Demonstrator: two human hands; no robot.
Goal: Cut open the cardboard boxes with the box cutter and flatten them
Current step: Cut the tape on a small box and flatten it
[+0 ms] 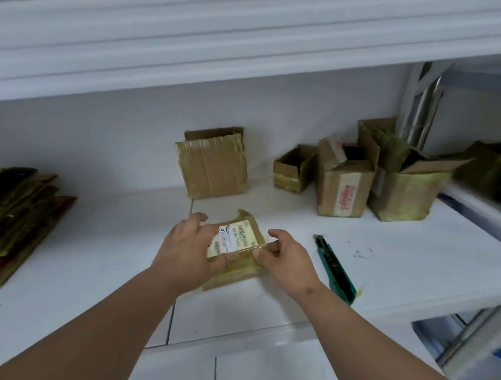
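Observation:
A small taped cardboard box (239, 241) with a white shipping label lies on the white shelf (104, 266) in front of me. My left hand (186, 249) covers its left side, fingers curled over the far edge and thumb on the near edge. My right hand (285, 256) pinches the box's right near corner with thumb and fingers. A green box cutter (333, 268) lies on the shelf just right of my right hand, apart from it.
A pile of flattened cardboard (20, 217) sits at the far left. A taped box (213, 165) leans against the back wall. Several opened boxes (345, 180) crowd the back right. The shelf's front edge runs below my forearms.

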